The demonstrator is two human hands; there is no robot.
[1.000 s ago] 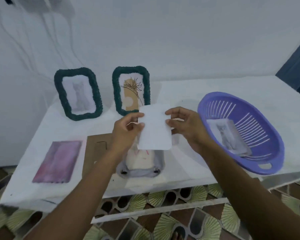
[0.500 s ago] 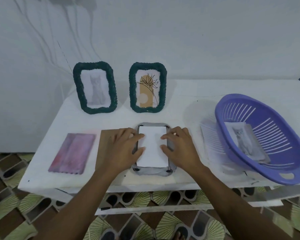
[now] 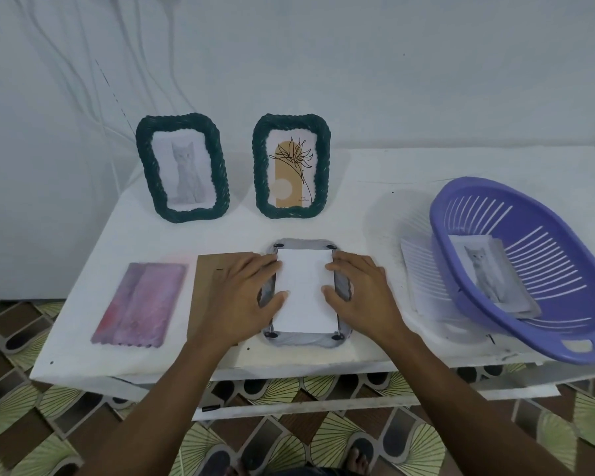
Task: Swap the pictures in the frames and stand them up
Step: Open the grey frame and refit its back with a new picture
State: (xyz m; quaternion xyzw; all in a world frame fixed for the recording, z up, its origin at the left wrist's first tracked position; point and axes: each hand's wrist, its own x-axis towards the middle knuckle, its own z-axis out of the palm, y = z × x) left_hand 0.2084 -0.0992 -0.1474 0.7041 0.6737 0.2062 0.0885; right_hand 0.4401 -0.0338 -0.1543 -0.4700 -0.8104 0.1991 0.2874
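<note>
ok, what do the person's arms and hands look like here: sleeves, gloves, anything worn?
Both are bare. The left hand and right hand have no gloves, and no ring, watch or wristband shows. The left forearm and right forearm are uncovered down to the picture's bottom edge, with no sleeve, cable or marking in view.

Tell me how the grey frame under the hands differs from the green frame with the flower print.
Pose: the grey frame lies flat at the table's front; the green frame stands upright at the back.
Showing: a blank white sheet lies on the grey frame; the green frame shows a flower print.
Contact: the left hand and right hand press on the grey frame's sheet; nothing touches the green frame.
Both are rounded rectangles.
</note>
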